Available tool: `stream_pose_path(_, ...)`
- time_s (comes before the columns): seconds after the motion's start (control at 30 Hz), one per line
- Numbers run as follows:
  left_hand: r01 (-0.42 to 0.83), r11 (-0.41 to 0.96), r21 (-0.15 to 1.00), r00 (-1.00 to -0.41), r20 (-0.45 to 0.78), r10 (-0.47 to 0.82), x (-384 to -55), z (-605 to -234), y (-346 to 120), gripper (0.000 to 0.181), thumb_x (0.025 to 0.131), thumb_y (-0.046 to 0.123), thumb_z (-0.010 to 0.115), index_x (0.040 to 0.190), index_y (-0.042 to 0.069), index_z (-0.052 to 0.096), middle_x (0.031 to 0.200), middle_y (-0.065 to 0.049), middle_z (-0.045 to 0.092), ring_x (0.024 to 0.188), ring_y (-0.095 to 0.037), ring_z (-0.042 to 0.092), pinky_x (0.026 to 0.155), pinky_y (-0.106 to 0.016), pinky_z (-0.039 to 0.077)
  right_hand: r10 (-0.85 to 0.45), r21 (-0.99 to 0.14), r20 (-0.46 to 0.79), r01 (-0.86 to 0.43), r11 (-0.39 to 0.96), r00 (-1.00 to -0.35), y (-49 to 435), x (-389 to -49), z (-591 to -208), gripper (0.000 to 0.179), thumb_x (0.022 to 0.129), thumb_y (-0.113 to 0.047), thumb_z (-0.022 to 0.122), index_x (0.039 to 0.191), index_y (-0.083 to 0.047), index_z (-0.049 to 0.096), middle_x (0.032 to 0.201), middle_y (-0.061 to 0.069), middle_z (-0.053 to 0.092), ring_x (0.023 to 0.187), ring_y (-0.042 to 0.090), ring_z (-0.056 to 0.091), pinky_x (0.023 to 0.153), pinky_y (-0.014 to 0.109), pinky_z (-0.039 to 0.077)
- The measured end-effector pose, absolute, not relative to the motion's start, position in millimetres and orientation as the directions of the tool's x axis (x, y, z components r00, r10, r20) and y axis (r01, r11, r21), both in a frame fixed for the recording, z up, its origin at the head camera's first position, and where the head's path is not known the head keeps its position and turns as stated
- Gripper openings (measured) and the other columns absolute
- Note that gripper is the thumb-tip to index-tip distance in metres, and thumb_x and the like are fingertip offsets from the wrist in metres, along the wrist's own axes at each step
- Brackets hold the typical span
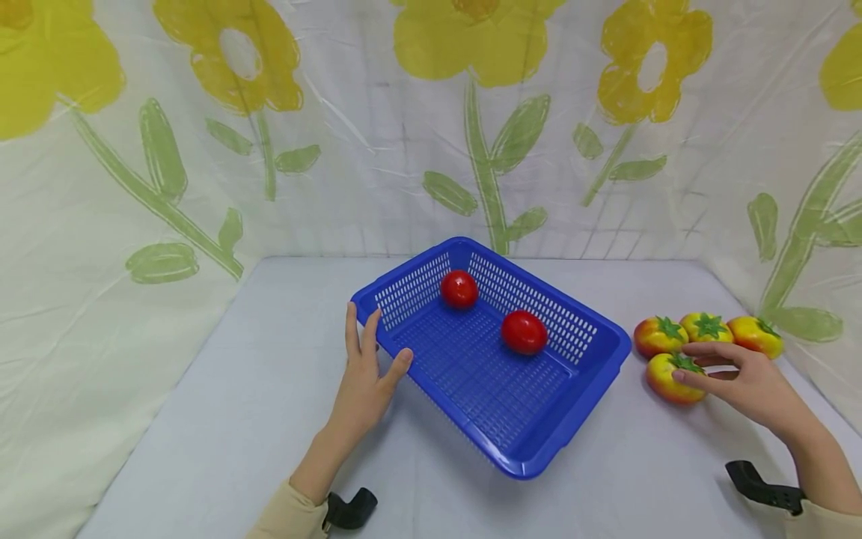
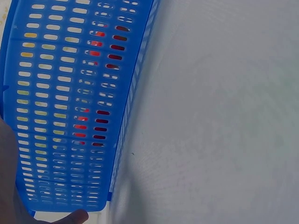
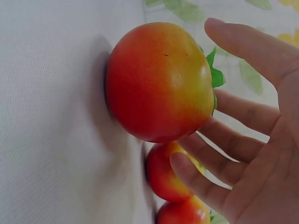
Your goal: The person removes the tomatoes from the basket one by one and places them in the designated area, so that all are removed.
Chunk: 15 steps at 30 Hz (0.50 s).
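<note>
A blue plastic basket (image 1: 471, 359) sits at an angle on the table, holding two red tomatoes, one toward the back (image 1: 459, 290) and one toward the right (image 1: 524, 332). My left hand (image 1: 364, 382) is at its left corner, fingers spread and fairly straight along the outside, thumb at the rim. In the left wrist view the slotted side wall (image 2: 51, 93) shows red through its holes. My right hand (image 1: 747, 378) hovers over a yellow-red tomato (image 3: 156, 84) with a green leafy top. Its thumb stands apart from the fruit, and its fingers reach along the far side, loosely extended.
Behind that tomato, three more yellow-red ones lie in a row: left (image 1: 656, 337), middle (image 1: 705, 327) and right (image 1: 756, 336). The table (image 1: 222, 389) has a pale cover. A flower-printed curtain (image 1: 350, 150) hangs along its back and sides.
</note>
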State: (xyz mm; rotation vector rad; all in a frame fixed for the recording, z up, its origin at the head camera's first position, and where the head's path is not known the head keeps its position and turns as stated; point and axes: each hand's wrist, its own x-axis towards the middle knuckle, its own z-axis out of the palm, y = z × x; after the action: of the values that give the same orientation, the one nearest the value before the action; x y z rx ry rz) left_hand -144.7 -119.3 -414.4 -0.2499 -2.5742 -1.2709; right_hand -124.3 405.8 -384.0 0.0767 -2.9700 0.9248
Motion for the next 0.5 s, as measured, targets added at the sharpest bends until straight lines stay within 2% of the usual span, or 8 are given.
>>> stream_pose_path(0.5, 0.271, 0.611, 0.744, -0.949, 0.314, 0.038, -145.0, -415.6, -119.3, 0.083, 0.095, 0.054, 0.055, 0.159, 0.024, 0.011, 0.161, 0.005, -0.021, 0.142, -0.04, 0.025, 0.098, -0.061, 0.039, -0.015, -0.571, 0.108, -0.074, 0.817, -0.994, 406.2, -124.8, -385.8, 0.053, 0.091, -0.036, 0.072, 0.123, 0.004, 0.063, 0.115, 0.026, 0.064, 0.1, 0.043, 0.059, 0.064, 0.016, 0.049)
